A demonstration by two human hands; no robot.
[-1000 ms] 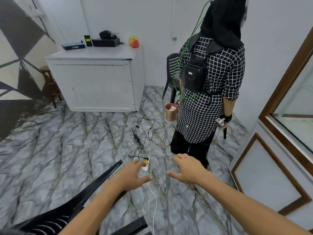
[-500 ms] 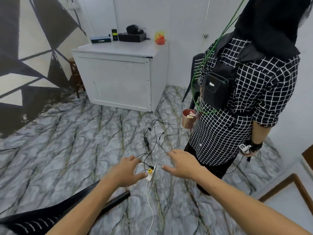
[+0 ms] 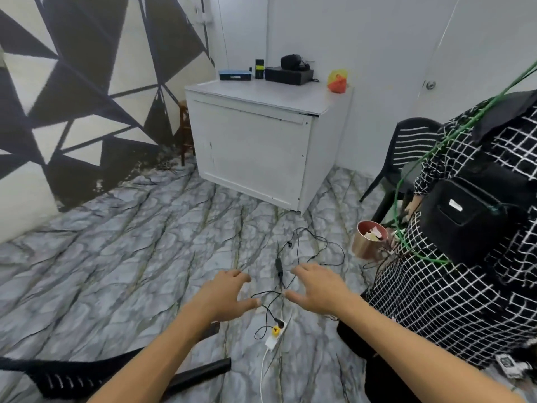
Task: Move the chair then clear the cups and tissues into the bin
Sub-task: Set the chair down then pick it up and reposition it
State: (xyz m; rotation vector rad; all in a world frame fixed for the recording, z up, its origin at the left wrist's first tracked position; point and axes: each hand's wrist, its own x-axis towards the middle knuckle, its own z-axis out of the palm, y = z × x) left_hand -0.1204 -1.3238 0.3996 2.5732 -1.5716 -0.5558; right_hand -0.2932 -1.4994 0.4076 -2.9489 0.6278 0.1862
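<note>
Hands both out front over veined grey marble floor (image 3: 116, 257): my left hand (image 3: 225, 298) and right hand (image 3: 318, 289) spread loose, fingers relaxed, gripping nothing. I count two black slatted plastic chairs: one chair (image 3: 72, 379) tipped low at bottom left under left forearm, second chair (image 3: 406, 152) upright by white cabinet (image 3: 261, 146). One copper-coloured cylindrical bin (image 3: 369, 242) holds crumpled tissue, carried by person in checked shirt (image 3: 465, 286). One white power strip (image 3: 274, 335), thin black cables (image 3: 305, 251) tangled.

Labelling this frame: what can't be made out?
Head view only:
- Black plastic chair: cut by the bottom edge, partly behind the left forearm.
- Copper-coloured bin: contents too small to identify; its base is blurred.
- Second black slatted chair: seat hidden by the person in a checked shirt.
</note>
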